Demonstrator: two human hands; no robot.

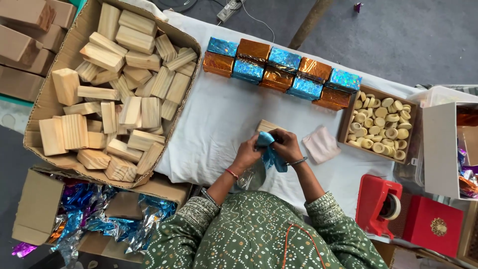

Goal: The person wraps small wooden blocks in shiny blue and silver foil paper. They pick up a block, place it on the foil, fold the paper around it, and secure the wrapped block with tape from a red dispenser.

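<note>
Blue shiny foil sheet is pinched by left hand and right hand, both grips clamped, folding it around a pale wooden block on the white-clothed tabletop.

Both hands gripping blue foil, prob. round wood block

Bare white cloth lies open between the wooden-block carton and foil-wrapped blocks.

We look straight down from a single head-worn camera, fairly high above a white-covered table; our own green-sleeved arms enter from the bottom centre, the hands meet mid-frame, and grey floor fills the upper right.
</note>
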